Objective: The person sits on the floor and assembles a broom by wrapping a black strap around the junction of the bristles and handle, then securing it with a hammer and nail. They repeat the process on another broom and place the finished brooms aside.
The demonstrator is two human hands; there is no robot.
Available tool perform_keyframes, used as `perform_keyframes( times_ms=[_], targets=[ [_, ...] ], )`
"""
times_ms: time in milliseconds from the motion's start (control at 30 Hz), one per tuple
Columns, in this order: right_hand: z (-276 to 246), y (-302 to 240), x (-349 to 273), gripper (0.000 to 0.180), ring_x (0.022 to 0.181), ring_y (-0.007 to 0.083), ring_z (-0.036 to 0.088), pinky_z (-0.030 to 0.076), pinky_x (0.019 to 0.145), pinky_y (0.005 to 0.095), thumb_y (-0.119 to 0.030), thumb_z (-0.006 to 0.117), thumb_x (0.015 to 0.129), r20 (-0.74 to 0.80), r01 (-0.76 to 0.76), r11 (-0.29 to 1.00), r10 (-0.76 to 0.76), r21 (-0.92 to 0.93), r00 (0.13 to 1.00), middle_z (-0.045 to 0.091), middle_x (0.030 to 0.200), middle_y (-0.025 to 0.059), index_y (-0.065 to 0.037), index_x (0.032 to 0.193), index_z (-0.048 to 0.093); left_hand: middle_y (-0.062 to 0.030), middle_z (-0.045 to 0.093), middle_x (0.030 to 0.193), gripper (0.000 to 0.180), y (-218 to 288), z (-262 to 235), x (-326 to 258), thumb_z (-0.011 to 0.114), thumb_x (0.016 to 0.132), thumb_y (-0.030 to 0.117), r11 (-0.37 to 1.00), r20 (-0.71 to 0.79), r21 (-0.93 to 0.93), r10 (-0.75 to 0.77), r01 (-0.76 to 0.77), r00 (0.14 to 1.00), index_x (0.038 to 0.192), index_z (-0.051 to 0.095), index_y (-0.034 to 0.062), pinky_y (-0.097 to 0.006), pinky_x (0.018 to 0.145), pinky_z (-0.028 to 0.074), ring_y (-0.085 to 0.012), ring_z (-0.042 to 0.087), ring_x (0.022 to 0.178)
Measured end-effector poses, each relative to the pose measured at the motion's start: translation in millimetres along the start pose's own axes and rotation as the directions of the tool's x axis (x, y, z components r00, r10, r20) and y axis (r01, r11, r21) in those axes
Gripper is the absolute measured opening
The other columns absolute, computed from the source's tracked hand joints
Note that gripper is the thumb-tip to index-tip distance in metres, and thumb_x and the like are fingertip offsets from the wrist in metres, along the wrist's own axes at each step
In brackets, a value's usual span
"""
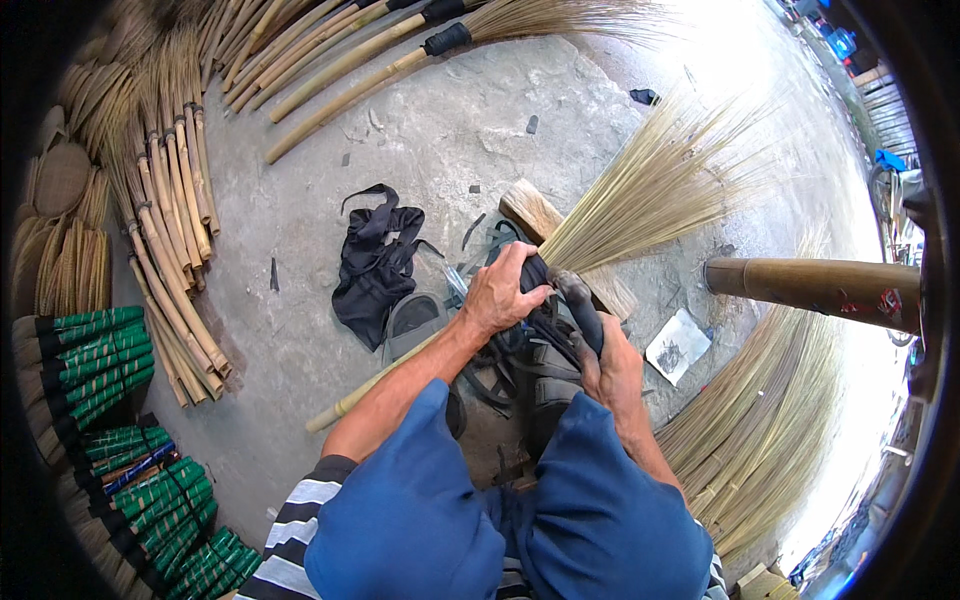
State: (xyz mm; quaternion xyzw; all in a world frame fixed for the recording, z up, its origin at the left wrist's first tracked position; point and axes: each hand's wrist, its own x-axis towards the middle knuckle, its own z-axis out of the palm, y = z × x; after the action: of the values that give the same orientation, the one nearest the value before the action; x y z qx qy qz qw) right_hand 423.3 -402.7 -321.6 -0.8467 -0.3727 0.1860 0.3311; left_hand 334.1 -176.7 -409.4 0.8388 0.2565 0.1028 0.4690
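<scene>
Between the knees, over the concrete floor: the broom lies slanted, its pale bristle fan spreading to the far right and its bamboo handle running to the near left under the left forearm.
Broom neck: wrapped in a black strip where the bristles gather; this is the spot both hands meet on.
Left hand: forearm reaches in from the near left, wrist bent down, palm over the top of the neck, fingers clenched around the black binding.
Right hand: comes up from the near right, soiled dark, its blackened fingers stretched forward and pressed along the right side of the neck; whether it fully grips cannot be told.
Broom relative to grip: the bristles begin just beyond the left knuckles; the handle leaves the grip toward the near left.
Wooden block: under the bristles just past the hands, touching them.
Black cloth: crumpled on the floor, left of the hands, near.
Grey sandal: just left of the left wrist.
White scrap: on the floor right of the right hand.
Bamboo pole: thick, entering from the right.
Loose bristle heap: near right.
Bamboo-handled brooms: stacked at far left.
Green-bound brooms: piled at near left.
</scene>
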Motion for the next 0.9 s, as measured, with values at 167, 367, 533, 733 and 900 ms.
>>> perform_keyframes(
  times_ms=[167, 367, 533, 733, 900],
  targets=[
    [7.1, 2.1, 9.6, 0.035, 0.096, 0.0507, 0.074, 0.057, 0.079, 0.0551, -0.015, 0.076, 0.103, -0.032, 0.163, 0.986, -0.165, -0.045, 0.986, 0.072, 0.101, 0.0277, -0.005, 0.131, 0.059, -0.0258, 0.07, 0.134, 0.071, 2.9, -2.2, 1.0, 0.091, 0.088, 0.035, 1.0, 0.001, 0.005, -0.014, 0.014, 1.0, 0.142, 0.056, 0.0045, -0.056, 0.099, 0.059, -0.0511, 0.07, 0.122],
    [-1.4, -2.5, 2.9, 0.034, 0.097, 0.0503, 0.075, 0.058, 0.08, 0.0529, -0.016, 0.075, 0.105, 0.094, -0.123, 0.99, 0.116, 0.068, 0.989, 0.074, 0.107, 0.028, -0.005, 0.133, 0.061, -0.0289, 0.073, 0.13, 0.071, 3.3, -8.3, -0.3, 0.089, 0.087, 0.032, 0.999, 0.051, -0.032, -0.037, 0.039, 0.998, 0.143, 0.054, 0.0056, -0.056, 0.096, 0.06, -0.0516, 0.073, 0.117],
    [5.6, 1.6, 6.4, 0.032, 0.09, 0.0495, 0.074, 0.058, 0.077, 0.0515, -0.013, 0.075, 0.103, -0.224, 0.341, 0.927, -0.304, 0.155, 0.926, 0.071, 0.102, 0.0248, -0.004, 0.13, 0.061, -0.0301, 0.074, 0.126, 0.073, 0.8, -7.4, 5.1, 0.088, 0.086, 0.031, 0.998, 0.077, -0.024, -0.053, 0.055, 0.996, 0.143, 0.052, 0.0035, -0.057, 0.097, 0.059, -0.052, 0.073, 0.116],
    [14.6, 15.6, 17.0, 0.026, 0.097, 0.0557, 0.069, 0.054, 0.078, 0.0586, -0.016, 0.071, 0.105, 0.084, -0.076, 0.997, 0.075, -0.001, 0.994, 0.07, 0.102, 0.0293, -0.006, 0.127, 0.06, -0.0306, 0.075, 0.121, 0.079, -9.5, -4.4, 6.0, 0.093, 0.083, 0.034, 1.0, 0.085, -0.006, -0.015, 0.016, 0.996, 0.145, 0.052, 0.0052, -0.055, 0.095, 0.059, -0.0506, 0.074, 0.115],
    [12.2, 9.4, -1.9, 0.031, 0.095, 0.0498, 0.073, 0.057, 0.076, 0.0529, -0.012, 0.076, 0.1, -0.119, 0.175, 0.981, -0.164, 0.087, 0.979, 0.071, 0.102, 0.0271, -0.004, 0.126, 0.061, -0.0323, 0.077, 0.117, 0.081, -15.5, -5.6, 10.1, 0.091, 0.082, 0.035, 0.992, 0.145, -0.039, -0.114, 0.121, 0.983, 0.146, 0.05, 0.0063, -0.057, 0.095, 0.059, -0.0522, 0.075, 0.114]
  ],
)
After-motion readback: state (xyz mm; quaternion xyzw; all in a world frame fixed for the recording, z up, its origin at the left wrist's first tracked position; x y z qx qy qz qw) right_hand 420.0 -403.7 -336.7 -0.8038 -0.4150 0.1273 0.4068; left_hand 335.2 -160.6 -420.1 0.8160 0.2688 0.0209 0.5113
